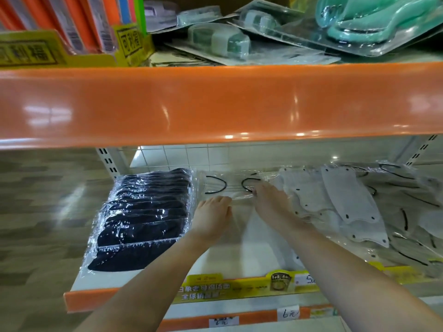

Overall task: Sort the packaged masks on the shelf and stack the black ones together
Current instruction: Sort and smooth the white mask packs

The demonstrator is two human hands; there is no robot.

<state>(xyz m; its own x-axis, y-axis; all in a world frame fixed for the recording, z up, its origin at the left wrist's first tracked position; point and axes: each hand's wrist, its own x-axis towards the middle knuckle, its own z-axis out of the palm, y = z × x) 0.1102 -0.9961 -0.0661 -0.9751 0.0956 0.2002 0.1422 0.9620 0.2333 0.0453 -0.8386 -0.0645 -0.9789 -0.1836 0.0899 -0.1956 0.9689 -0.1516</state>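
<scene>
Right, fingers first: our left hand lies palm-down with fingers close together and bent at the tips onto a clear-wrapped mask pack mid-shelf; whether it truly pinches the film we cannot tell, the fingertips are hidden. Our right hand reaches further in, fingers together and laid flat on the same clear wrap, tips touching near a black ear loop. Motion blur on both, so exact contact is unclear.

Black masks: stacked in an overlapping row in clear wrappers at the left end of the lower shelf, just beside our left hand, not touching it as far as we see.

Grey-white masks with black ear loops lie in a loose heap on the right, just beside our right wrist; some tilt over each other, and the lower ones slide toward the shelf lip.

Obstruction: the orange upper shelf edge overhangs and cuts off the back of the lower bay. Above it sit blister-packed items, a teal packaged item, and orange-spined packs in a yellow tray.

Front lip carries a yellow promo strip and handwritten price tags.
</scene>
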